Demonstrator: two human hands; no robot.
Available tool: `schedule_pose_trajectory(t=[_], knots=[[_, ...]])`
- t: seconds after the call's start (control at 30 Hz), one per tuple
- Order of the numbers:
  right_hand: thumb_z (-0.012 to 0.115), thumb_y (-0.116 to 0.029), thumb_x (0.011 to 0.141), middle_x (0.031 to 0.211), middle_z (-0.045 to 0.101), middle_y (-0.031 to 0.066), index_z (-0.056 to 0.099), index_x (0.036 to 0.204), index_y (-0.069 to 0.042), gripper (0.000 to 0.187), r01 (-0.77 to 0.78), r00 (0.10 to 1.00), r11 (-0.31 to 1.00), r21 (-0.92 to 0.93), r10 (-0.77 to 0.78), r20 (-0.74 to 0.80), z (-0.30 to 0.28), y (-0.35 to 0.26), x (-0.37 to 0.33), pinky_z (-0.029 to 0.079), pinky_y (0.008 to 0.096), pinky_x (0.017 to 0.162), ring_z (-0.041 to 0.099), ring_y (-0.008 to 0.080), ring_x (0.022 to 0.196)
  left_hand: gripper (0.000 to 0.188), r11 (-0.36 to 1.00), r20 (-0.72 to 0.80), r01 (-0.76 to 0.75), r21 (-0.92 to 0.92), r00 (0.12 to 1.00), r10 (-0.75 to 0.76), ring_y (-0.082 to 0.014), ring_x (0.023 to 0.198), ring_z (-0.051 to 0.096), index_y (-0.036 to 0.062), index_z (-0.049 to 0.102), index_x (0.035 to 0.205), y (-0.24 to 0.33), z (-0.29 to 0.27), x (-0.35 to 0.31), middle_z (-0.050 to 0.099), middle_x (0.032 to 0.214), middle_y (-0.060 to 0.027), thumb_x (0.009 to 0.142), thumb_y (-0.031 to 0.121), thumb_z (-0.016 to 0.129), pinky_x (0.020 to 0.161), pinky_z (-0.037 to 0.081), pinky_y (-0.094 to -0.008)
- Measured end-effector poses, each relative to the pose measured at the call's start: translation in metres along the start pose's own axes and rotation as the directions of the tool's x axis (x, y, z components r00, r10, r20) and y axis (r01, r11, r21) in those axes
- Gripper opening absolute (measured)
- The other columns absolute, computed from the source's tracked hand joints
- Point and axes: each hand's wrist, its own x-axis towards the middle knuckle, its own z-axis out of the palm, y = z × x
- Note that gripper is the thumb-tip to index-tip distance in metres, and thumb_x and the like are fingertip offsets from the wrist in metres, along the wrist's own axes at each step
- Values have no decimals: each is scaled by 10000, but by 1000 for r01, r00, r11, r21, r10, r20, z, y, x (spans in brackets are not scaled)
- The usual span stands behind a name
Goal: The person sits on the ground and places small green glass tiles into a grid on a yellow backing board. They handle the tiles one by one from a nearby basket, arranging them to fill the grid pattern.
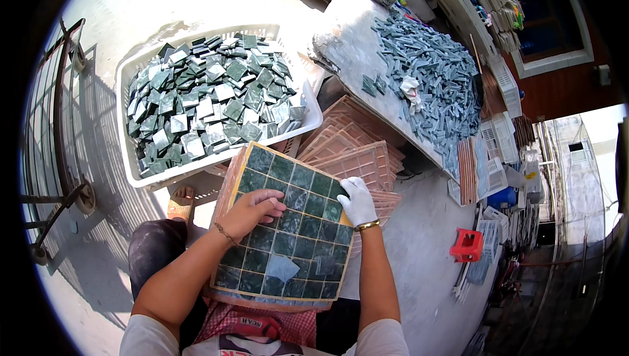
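A gridded tray of square dark green stone tiles (284, 243) rests across my lap, atop other trays. My left hand (257, 210), bare, is over its upper left part. Its fingers are curled together, and what they hold, if anything, is hidden. My right hand (358, 202), in a white glove, is at the tray's upper right edge. Its bent fingertips reach the tiles there, and I cannot make out what is between them. Just below that hand, a yellow cell shows at the edge. A pale, irregular patch (282, 267) stands out among the lower tiles.
A white plastic basket (124, 133) heaped with loose green tiles stands ahead left. Empty reddish gridded trays (357, 163) are stacked beyond my tray. A slab table (347, 35) ahead right bears many narrow stone strips (426, 61). A red crate (466, 245) lies farther right; a metal-framed cart (62, 127) stands left.
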Motion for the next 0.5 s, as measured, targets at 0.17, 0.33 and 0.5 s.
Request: schedule_pose_trajectory(t=[0.17,0.33,0.5], knots=[[652,-123,723,1046,529,150,508,1114,-21,428,-49,999,994,100,51,-12,-6,-13,-7,438,388,840,529,322,954,332,999,-48,-27,-34,999,25,-130,919,588,10,493,1191,11,3,-2,613,1033,-81,916,193,479,806,467,-253],[692,-218,712,1014,553,129,514,1089,-34,455,-184,975,950,251,143,172,-13,-94,-57,480,369,720,576,282,832,293,989,-144,-99,-109,986,83,-109,870,585,28,523,1147,13,-8,-4,624,980,-57,907,194,505,783,467,-244],[739,-376,642,1016,548,107,489,1122,-63,626,-138,970,987,81,118,212,12,-156,-124,490,364,726,579,295,887,294,994,-133,-102,-36,986,96,-114,872,581,30,526,1143,13,-6,-7,621,984,-60,905,201,501,777,463,-246]])
